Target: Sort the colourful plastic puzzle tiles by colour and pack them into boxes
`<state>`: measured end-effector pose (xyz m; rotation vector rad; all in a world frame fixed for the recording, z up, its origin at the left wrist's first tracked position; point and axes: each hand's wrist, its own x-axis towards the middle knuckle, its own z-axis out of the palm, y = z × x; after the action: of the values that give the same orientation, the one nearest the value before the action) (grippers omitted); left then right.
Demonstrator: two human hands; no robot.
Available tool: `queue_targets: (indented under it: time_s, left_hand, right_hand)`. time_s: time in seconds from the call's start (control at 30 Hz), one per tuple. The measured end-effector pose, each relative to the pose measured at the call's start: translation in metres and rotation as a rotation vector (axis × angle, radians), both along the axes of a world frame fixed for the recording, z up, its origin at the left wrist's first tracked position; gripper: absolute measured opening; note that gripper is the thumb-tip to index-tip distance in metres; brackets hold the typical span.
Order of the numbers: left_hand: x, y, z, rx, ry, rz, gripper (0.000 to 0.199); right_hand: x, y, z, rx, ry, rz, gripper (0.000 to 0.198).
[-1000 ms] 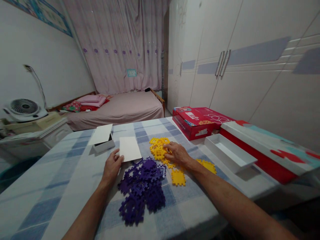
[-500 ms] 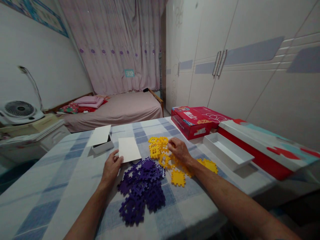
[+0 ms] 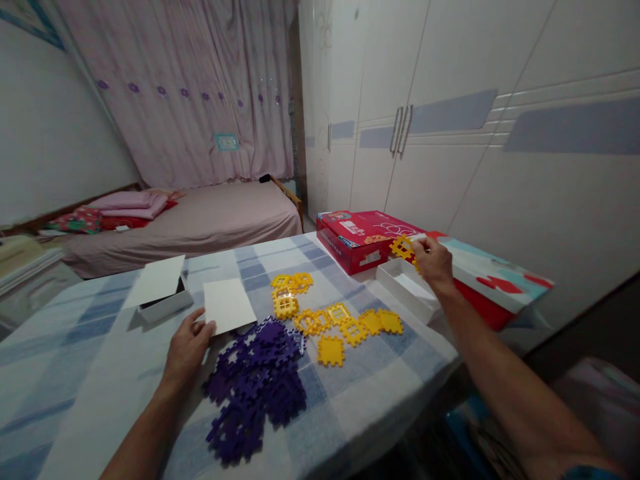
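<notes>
My left hand (image 3: 189, 343) is closed on the near left edge of a white card (image 3: 229, 305), thumb on top; the fingers beneath are partly hidden. My right hand (image 3: 434, 262) pinches a yellow interlocking tile (image 3: 401, 247) with a cut-out window pattern, raised over an open white box (image 3: 397, 288). A bit more yellow shows under those fingers, but whether it is a second tile I cannot tell. Between my hands several yellow tiles (image 3: 331, 351) lie spread on the cloth. A heap of purple interlocking tiles (image 3: 260, 373) sits beside my left forearm.
Behind the white box stand a red printed box (image 3: 350, 243) and a long red, white and teal box (image 3: 500, 260). At the left is a small white box (image 3: 165, 307) with a white panel (image 3: 159, 279) tilted over it. A checked cloth (image 3: 350, 413) covers the table.
My right hand has moved from the yellow tiles rightward and up, carrying a yellow tile over the white box. The view has turned right. My left hand stays at the white card.
</notes>
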<state>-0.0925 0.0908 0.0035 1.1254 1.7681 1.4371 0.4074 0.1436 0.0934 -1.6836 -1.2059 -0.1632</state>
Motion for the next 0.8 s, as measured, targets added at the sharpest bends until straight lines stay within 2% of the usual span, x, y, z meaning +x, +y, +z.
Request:
queue_targets:
  time_s: [0.13, 0.23, 0.27, 0.33, 0.4, 0.47, 0.57, 0.7, 0.8]
  left_hand:
    - [0.0, 0.0, -0.001, 0.005, 0.008, 0.016, 0.061]
    - [0.0, 0.0, -0.001, 0.013, -0.012, 0.008, 0.06]
    - [0.0, 0.0, -0.001, 0.015, -0.015, 0.005, 0.06]
    - [-0.001, 0.0, -0.002, 0.01, -0.007, 0.009, 0.061]
    - [-0.002, 0.0, -0.002, 0.005, 0.006, 0.014, 0.063]
    - [-0.001, -0.001, -0.001, 0.012, 0.015, 0.003, 0.064]
    - [0.002, -0.003, 0.001, 0.015, 0.041, -0.017, 0.066]
    - [0.006, -0.004, 0.005, 0.006, 0.052, -0.023, 0.068]
    - [0.006, -0.004, 0.005, 0.009, 0.051, -0.022, 0.069]
  right_hand:
    - [0.017, -0.007, -0.017, -0.216, -0.203, 0.006, 0.029]
    - [0.002, -0.025, -0.022, -0.142, -0.41, -0.001, 0.033]
    - [-0.006, -0.033, -0.023, -0.114, -0.451, 0.051, 0.034]
    - [-0.022, -0.049, -0.026, -0.163, -0.498, 0.274, 0.033]
    - [-0.035, -0.063, -0.032, -0.332, -0.526, 0.525, 0.035]
    - [-0.042, -0.073, -0.042, -0.517, -0.536, 0.655, 0.043]
    - [-0.044, -0.08, -0.055, -0.63, -0.484, 0.684, 0.05]
    - [-0.045, -0.084, -0.06, -0.609, -0.364, 0.643, 0.049]
    - [-0.049, -0.086, -0.056, -0.573, -0.288, 0.619, 0.037]
